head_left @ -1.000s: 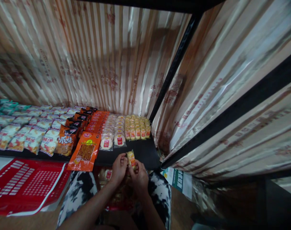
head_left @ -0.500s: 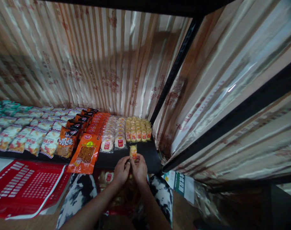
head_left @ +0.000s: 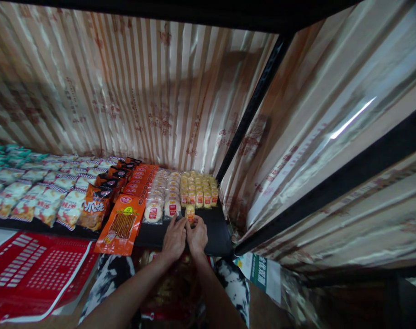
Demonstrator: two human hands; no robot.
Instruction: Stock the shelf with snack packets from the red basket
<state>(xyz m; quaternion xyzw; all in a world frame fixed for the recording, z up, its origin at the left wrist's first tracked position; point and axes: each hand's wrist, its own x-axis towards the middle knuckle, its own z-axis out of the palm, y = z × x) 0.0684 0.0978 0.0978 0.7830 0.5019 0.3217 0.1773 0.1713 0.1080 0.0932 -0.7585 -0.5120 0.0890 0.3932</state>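
A small yellow wrapped snack roll [head_left: 190, 213] stands upright at the shelf's front, just before the rows of matching yellow packs [head_left: 199, 188]. Closed round its lower right side is my right hand [head_left: 197, 235]. My left hand [head_left: 174, 236] has its bent fingers against the pack's lower left side, so both hands grip it. Part of the pack's base is hidden by the fingers. To the left of the hands, round white wrapped cakes [head_left: 154, 211] stand in two rows on the black shelf [head_left: 214, 235].
Further left lie orange stick-snack bags [head_left: 122, 224], orange-black bags [head_left: 94, 210] and several white bags [head_left: 45, 203]. A red basket [head_left: 39, 269] sits below on the left. Another container with packs is between my knees. A black post [head_left: 254, 105] rises at the shelf's right corner.
Both hands have moved forward and lowered the yellow pack, bringing it closer to the front of the yellow rows. The view has shifted slightly.
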